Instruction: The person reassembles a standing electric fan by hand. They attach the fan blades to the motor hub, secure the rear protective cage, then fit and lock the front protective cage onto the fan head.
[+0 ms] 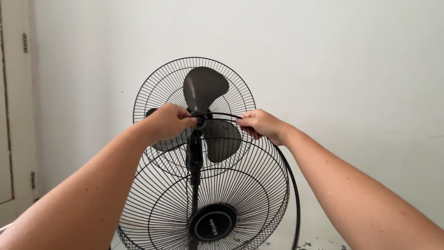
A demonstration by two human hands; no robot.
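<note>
A black pedestal fan stands before me with its rear wire guard point(152, 78) upright and three dark grey blades point(203, 88) exposed. My left hand point(169, 122) and my right hand point(261, 124) both grip the top rim of the loose front wire guard point(249, 185), which hangs tilted below the blades. A thin black rim band point(295, 194) curves down from my right hand along the guard's right side. The guard's round centre cap point(212, 223) faces me near the bottom edge.
A plain white wall point(347, 60) fills the background. A pale door point(14, 115) with hinges stands at the far left. The fan's black pole point(194, 162) runs down behind the front guard. Dark specks lie on the floor point(319, 244) at bottom right.
</note>
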